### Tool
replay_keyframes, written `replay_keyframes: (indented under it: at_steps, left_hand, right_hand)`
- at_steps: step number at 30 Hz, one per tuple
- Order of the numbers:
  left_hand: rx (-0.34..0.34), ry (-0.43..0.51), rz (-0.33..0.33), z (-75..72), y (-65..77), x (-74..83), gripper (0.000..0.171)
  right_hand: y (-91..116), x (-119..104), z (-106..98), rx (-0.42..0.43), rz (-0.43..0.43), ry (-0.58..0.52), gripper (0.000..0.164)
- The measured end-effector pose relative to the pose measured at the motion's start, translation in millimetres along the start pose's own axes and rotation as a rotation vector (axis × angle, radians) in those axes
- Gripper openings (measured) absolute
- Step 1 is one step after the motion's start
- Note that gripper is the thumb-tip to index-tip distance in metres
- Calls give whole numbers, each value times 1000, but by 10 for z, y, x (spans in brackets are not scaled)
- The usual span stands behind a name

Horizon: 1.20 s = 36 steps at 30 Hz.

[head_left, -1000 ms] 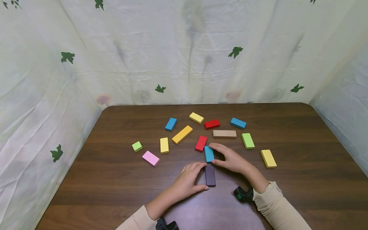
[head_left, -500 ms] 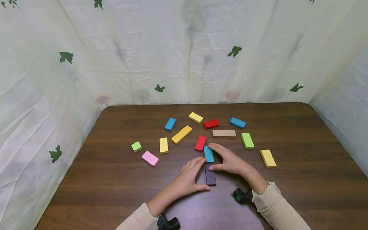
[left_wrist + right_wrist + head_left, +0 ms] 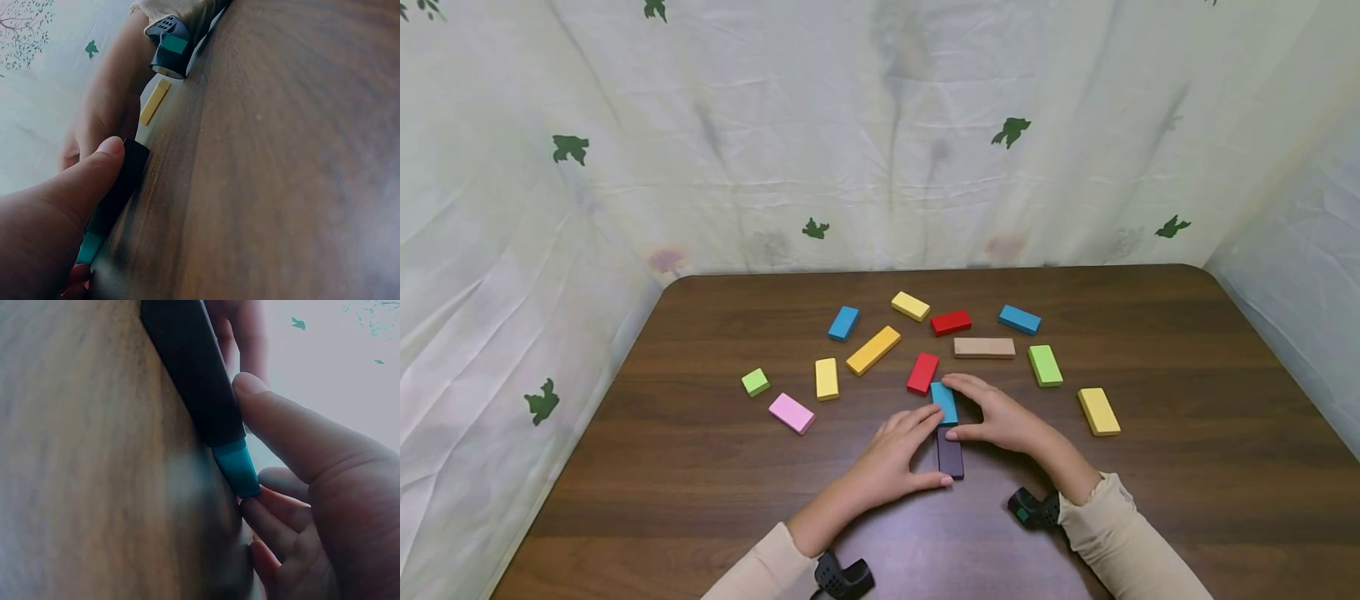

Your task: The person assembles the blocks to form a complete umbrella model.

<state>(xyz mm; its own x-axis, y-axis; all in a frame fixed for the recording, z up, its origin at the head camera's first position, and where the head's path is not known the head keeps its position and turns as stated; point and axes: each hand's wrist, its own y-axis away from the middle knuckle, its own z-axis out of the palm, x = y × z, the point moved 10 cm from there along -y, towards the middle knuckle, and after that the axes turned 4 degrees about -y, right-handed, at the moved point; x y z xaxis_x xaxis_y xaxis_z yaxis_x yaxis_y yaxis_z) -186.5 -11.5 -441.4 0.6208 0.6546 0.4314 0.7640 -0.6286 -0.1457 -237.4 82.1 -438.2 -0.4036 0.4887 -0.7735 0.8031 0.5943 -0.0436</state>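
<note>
Two wooden blocks lie end to end on the table in the head view: a blue block [image 3: 945, 402] farther off and a dark purple block [image 3: 950, 458] nearer. My left hand [image 3: 891, 454] spans their left side, thumb at the dark block's near end and fingertips by the blue block. From the other side my right hand [image 3: 1000, 421] reaches in, fingertips at the blue block's far end and thumb on the dark block's far part. Both wrist views show the dark block [image 3: 119, 187] and the blue one [image 3: 237, 467] in line, ends meeting.
Several loose blocks lie around, among them a red block [image 3: 922, 373] just beyond the blue one. A tan block [image 3: 984, 348], a green block [image 3: 1046, 366] and a yellow block [image 3: 1099, 412] are to the right. A pink block [image 3: 792, 413] lies left. Cloth [image 3: 880, 167] hangs behind the table.
The dark block has moved slightly away from me, closing the gap to the blue block. My right thumb has shifted from the blue block onto the dark one; my left hand has edged forward and right.
</note>
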Motion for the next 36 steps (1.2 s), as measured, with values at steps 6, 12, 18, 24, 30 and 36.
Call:
replay_keyframes:
  at_steps: [6,12,18,24,30,36]
  left_hand:
    - [-2,-14,15,5,5,8,79]
    - [7,-7,18,-4,8,-2,67]
    - [21,8,6,-16,4,-15,65]
    - [33,0,-11,-30,2,-11,64]
    - [33,-7,-19,-44,6,11,65]
    - [25,-16,-10,-37,6,23,66]
  right_hand:
    - [-6,20,6,11,-6,4,76]
    - [-9,19,-4,23,-17,9,74]
    - [-4,16,-15,30,-19,12,73]
    - [-4,28,-23,36,-19,13,72]
    - [-11,37,-23,34,-16,15,71]
    - [-19,48,-29,42,-11,12,71]
